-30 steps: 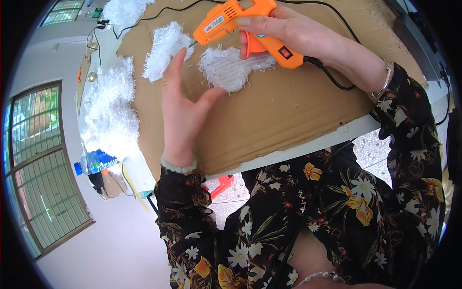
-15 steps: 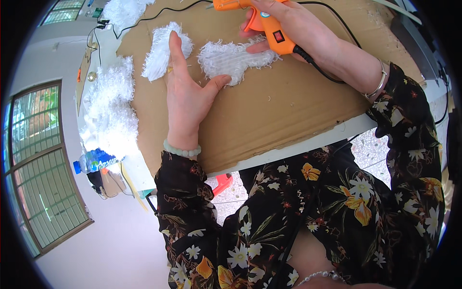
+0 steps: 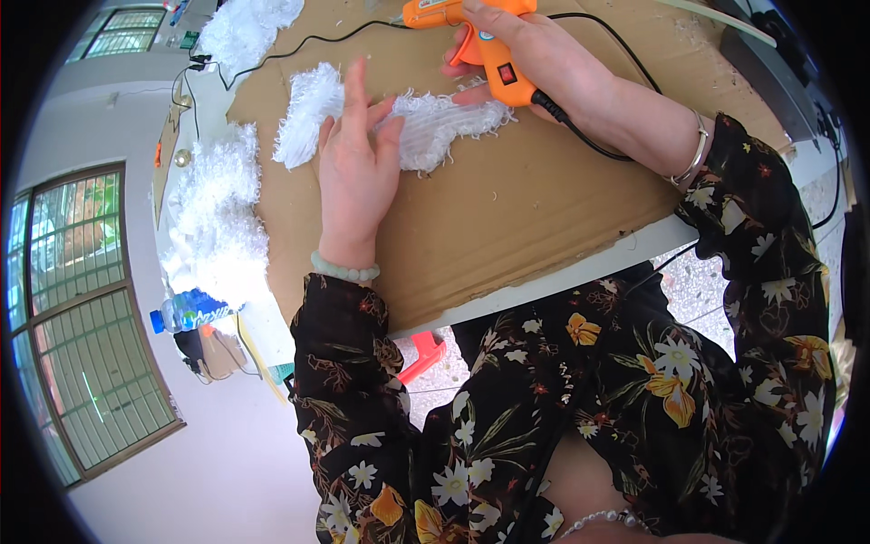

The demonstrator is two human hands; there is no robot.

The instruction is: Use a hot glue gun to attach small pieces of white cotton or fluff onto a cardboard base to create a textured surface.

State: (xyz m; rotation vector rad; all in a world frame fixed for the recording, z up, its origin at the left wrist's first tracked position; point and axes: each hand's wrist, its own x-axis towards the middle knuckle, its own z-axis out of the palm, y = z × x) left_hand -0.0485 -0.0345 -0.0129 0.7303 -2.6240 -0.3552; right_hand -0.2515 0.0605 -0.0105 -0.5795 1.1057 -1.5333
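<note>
My right hand [image 3: 562,63] grips an orange hot glue gun [image 3: 501,65] by its handle, its nozzle pointing left. Beneath the gun lies a ragged-edged piece of white fluffy fabric [image 3: 435,136], ribbed side showing. My left hand [image 3: 356,172] is raised at this piece's left end with fingers apart and nothing in them. It partly covers that end; whether the fingertips touch the fabric, I cannot tell. A second white fluffy piece [image 3: 306,118] lies just left of my left hand. Both pieces rest on a brown cardboard sheet [image 3: 507,227].
White fluffy material [image 3: 217,208] is heaped along the left table edge, with another clump [image 3: 249,34] at the far left. A plastic bottle [image 3: 195,310] with a blue cap lies at the left edge. The gun's black cord [image 3: 594,145] runs past my right wrist. A grey box-like object [image 3: 770,82] stands far right.
My left hand's wide-spread thumb and fingers have drawn closer and bent. The glue gun in my right hand has shifted slightly left. The whole view has moved a little.
</note>
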